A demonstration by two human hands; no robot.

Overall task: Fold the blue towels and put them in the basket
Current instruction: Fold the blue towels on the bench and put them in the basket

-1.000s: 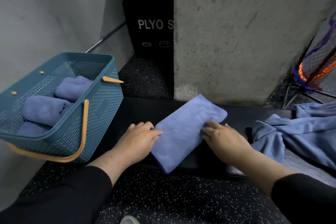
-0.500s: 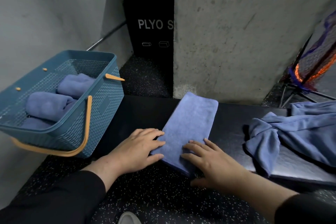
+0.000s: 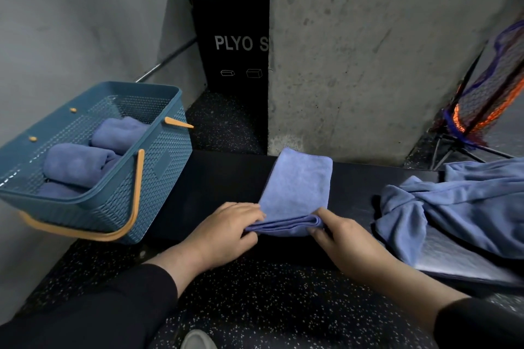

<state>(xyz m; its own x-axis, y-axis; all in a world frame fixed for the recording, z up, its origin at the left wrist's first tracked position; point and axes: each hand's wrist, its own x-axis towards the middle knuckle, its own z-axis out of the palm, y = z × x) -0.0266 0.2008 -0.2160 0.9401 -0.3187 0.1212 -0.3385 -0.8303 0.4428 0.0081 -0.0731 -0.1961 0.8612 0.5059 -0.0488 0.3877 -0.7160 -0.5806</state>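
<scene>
Head view: I see the folded blue towel (image 3: pixel 297 193) on the black bench (image 3: pixel 215 178), its long axis running away from me. My left hand (image 3: pixel 224 232) and right hand (image 3: pixel 340 238) each pinch a near corner, fingers curled on the layered edge. I judge the next fold goes forward; the basket (image 3: pixel 158 178) sits left, nearer my left hand.

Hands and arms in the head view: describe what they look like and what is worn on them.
Both arms wear long black sleeves, plain, with no visible markings: the left sleeve and the right sleeve each end at the forearm, leaving the wrists bare. The left hand and the right hand are bare: no gloves, and no rings, watch or bands show.
</scene>
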